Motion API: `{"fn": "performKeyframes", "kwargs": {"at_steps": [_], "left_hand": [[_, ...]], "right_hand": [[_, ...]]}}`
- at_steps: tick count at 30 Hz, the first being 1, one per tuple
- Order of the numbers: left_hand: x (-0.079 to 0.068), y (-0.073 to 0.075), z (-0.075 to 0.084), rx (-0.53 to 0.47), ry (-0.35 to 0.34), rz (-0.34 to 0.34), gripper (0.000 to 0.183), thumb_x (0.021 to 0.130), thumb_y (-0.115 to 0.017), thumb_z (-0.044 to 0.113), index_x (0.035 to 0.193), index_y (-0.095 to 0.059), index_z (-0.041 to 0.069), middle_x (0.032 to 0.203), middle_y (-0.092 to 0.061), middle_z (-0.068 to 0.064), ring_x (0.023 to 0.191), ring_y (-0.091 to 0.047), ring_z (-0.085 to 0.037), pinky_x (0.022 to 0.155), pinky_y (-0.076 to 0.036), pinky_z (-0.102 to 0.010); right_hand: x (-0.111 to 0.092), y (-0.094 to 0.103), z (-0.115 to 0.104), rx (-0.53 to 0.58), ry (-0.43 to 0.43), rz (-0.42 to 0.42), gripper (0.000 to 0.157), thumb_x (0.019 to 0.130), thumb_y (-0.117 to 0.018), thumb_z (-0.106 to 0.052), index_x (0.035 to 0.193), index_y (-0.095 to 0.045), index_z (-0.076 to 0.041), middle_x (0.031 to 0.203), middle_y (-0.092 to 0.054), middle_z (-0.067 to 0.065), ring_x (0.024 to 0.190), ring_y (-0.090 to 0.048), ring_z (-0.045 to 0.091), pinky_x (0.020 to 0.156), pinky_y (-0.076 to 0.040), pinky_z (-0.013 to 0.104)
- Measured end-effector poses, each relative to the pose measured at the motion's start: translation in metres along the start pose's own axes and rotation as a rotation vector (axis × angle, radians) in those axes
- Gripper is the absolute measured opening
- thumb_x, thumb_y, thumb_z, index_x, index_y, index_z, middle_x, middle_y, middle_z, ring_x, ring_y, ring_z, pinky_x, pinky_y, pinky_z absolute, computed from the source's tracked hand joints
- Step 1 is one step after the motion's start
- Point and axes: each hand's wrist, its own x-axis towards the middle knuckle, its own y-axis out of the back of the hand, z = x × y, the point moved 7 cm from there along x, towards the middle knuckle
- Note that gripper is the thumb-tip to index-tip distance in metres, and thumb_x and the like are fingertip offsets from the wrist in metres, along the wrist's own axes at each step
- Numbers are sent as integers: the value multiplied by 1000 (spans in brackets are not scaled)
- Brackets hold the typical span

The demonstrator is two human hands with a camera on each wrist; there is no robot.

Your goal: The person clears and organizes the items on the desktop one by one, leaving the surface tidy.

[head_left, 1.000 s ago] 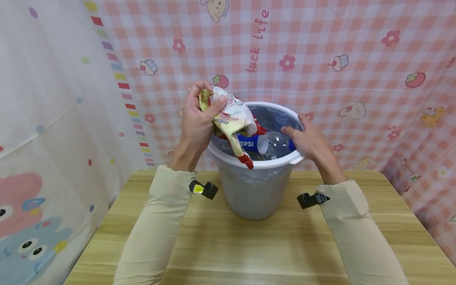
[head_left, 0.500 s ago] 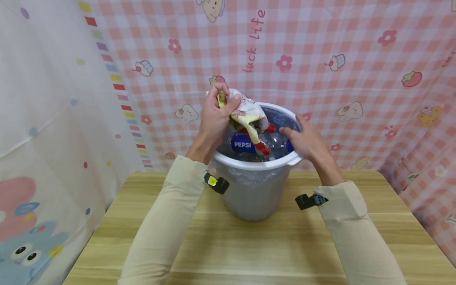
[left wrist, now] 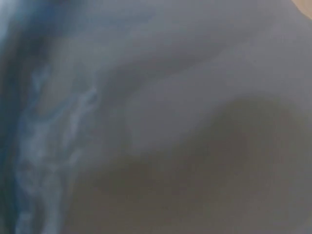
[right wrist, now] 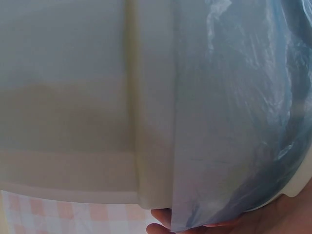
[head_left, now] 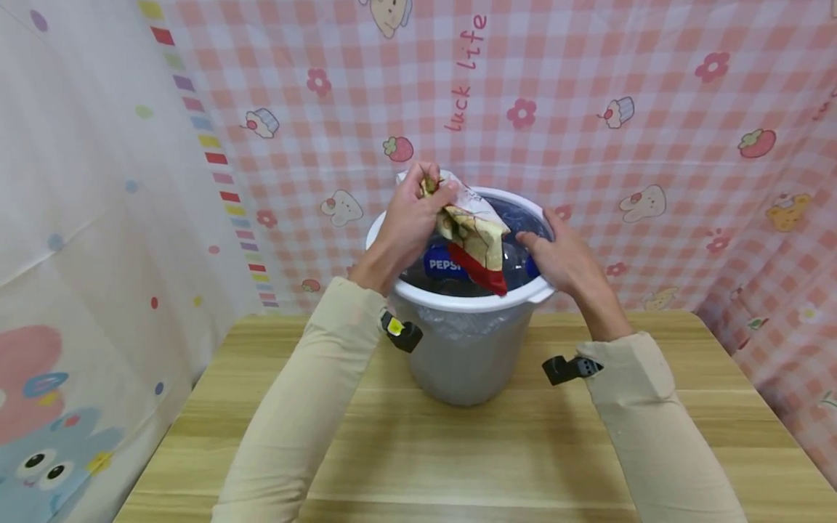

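My left hand (head_left: 413, 219) is above the left side of the trash bin (head_left: 467, 361) and pinches the top of a crumpled snack bag (head_left: 480, 236). White, yellow and red, the snack bag hangs over the bin's mouth, its red end low near the front rim. On the bin's right side my right hand (head_left: 564, 253) grips the white rim, thumb inside. Inside the bin lie clear plastic bottles, one with a blue Pepsi label (head_left: 442, 263). The right wrist view has the clear bin liner (right wrist: 224, 107) folded over the rim, with fingers below it. A blurred bin wall (left wrist: 195, 97) fills the left wrist view.
The bin stands toward the back of a wooden table (head_left: 484, 465). Behind it hangs a pink checked curtain (head_left: 575, 167), and a white patterned curtain (head_left: 111, 218) is at the left.
My left hand has moved right and slightly down with the snack bag, now further over the bin's mouth. The snack bag's red end has swung right. My right hand stays on the rim.
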Motion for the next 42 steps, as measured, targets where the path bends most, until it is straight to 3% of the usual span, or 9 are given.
{"fn": "performKeyframes", "kwargs": {"at_steps": [8,16,20,24,27,31,39,42], "left_hand": [[-1,-5,-4,-142,98,-29,18,100,-50,1,90,-41,14,93,-44,-3,81,-50,-14,63,-45,-21],[-1,-10,-1,-253,96,-52,17,101,-47,2,89,-42,13,99,-43,-4,90,-49,-16,72,-45,-22],[-1,-13,0,-320,104,-57,17,101,-47,1,89,-43,12,98,-46,-5,86,-52,-14,70,-46,-22],[-1,-13,-4,-340,146,-34,15,101,-48,0,90,-44,10,96,-50,-5,82,-53,-13,69,-47,-20],[-2,-12,-10,-270,200,-26,12,100,-50,2,93,-47,10,98,-53,-4,86,-55,-12,73,-48,-21],[-3,-12,-19,-115,267,-79,10,99,-54,4,97,-47,11,105,-53,-3,96,-54,-14,84,-46,-26],[-6,5,-25,349,340,-135,29,91,-71,27,103,-46,18,117,-50,-3,115,-46,-19,101,-34,-38],[-5,13,-26,457,356,-129,39,86,-77,31,106,-46,19,120,-52,-4,116,-49,-21,102,-37,-40]], "right_hand": [[0,0,0,7,8,1,71,101,-44,-45,160,-10,-24,157,-29,24,129,-43,43,109,-29,62],[1,0,-1,-11,8,6,73,100,-42,-50,160,-11,-22,160,-24,22,137,-35,45,112,-23,63],[1,1,-1,-2,15,7,70,101,-40,-43,160,-11,-20,162,-21,20,144,-26,43,115,-18,62],[0,1,-1,26,23,2,64,102,-35,-35,160,-12,-21,161,-23,19,141,-30,42,115,-18,61],[0,2,0,26,29,3,62,102,-31,-32,160,-13,-21,161,-24,20,141,-30,43,115,-17,62],[0,5,-1,3,58,16,61,102,-30,-30,160,-15,-19,160,-26,20,145,-25,42,117,-15,59],[0,2,-2,0,34,16,62,101,-34,-30,160,-16,-22,161,-24,20,145,-25,42,116,-15,61],[0,2,-2,-2,28,15,63,101,-35,-30,160,-14,-21,161,-23,20,144,-26,42,116,-16,60]]}}
